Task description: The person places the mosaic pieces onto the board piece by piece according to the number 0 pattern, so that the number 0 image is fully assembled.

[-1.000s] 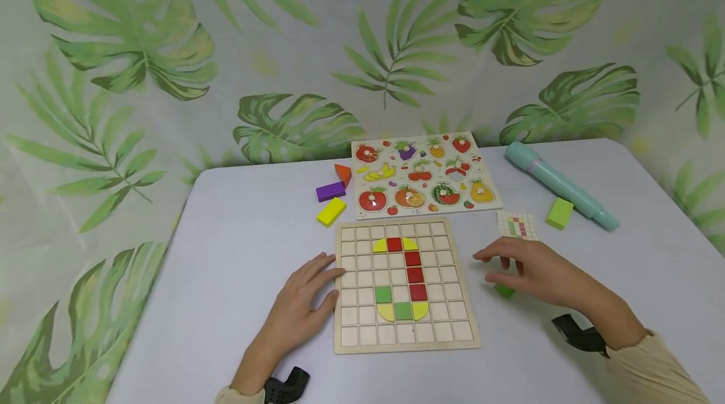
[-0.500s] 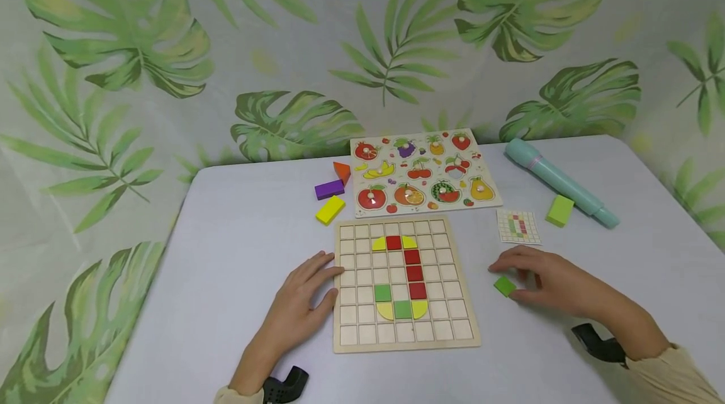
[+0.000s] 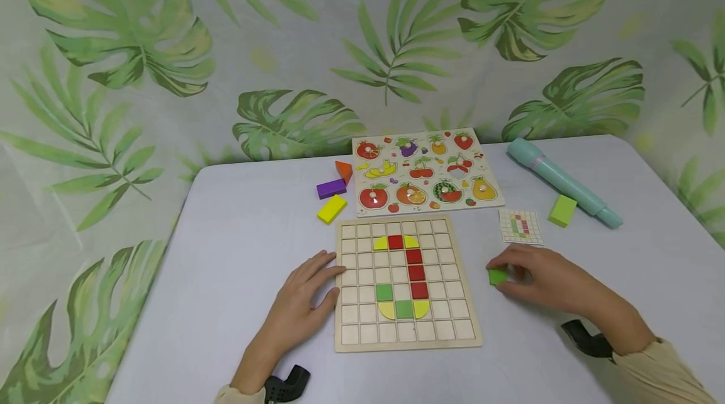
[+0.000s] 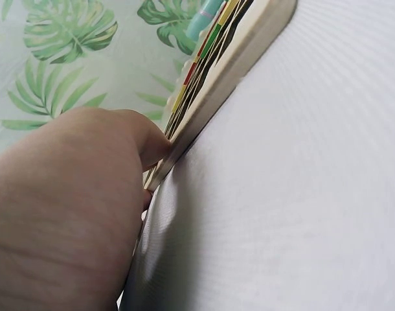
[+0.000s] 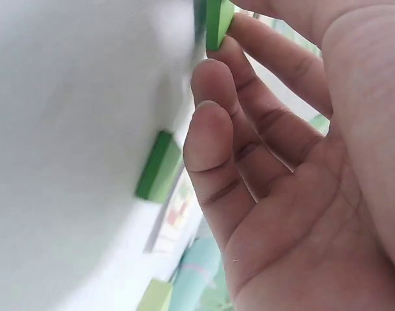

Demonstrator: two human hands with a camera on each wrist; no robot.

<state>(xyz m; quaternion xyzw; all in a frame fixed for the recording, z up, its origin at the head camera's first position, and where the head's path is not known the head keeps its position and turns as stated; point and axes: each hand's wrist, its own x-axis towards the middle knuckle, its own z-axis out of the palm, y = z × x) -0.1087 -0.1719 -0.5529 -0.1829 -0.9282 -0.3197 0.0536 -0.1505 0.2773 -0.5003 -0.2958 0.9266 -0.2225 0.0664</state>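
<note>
My right hand [image 3: 546,275] pinches a small green square tile [image 3: 497,276] between thumb and fingertips, right of the wooden grid board [image 3: 362,333]. In the right wrist view the tile [image 5: 215,24] sits at the fingertips, and another green block [image 5: 160,167] lies on the table near the card. My left hand [image 3: 303,297] rests at the board's left edge, fingers extended and touching it. On the board, red squares [image 3: 416,272], green squares [image 3: 404,309] and yellow rounded corner pieces [image 3: 387,310] form a curved shape. The left wrist view shows the board's edge [image 4: 230,74] beside the thumb.
A small pattern card [image 3: 521,228] lies beyond my right hand, with a light green block [image 3: 562,211] and a teal tube [image 3: 561,180] near it. Behind the board is a fruit puzzle [image 3: 427,172]. Yellow [image 3: 331,209], purple [image 3: 331,189] and orange [image 3: 343,171] blocks lie left of it.
My right hand moved back toward me and right, uncovering the card, then closed on the green tile and shifted it slightly left. My left hand stayed at the board's edge.
</note>
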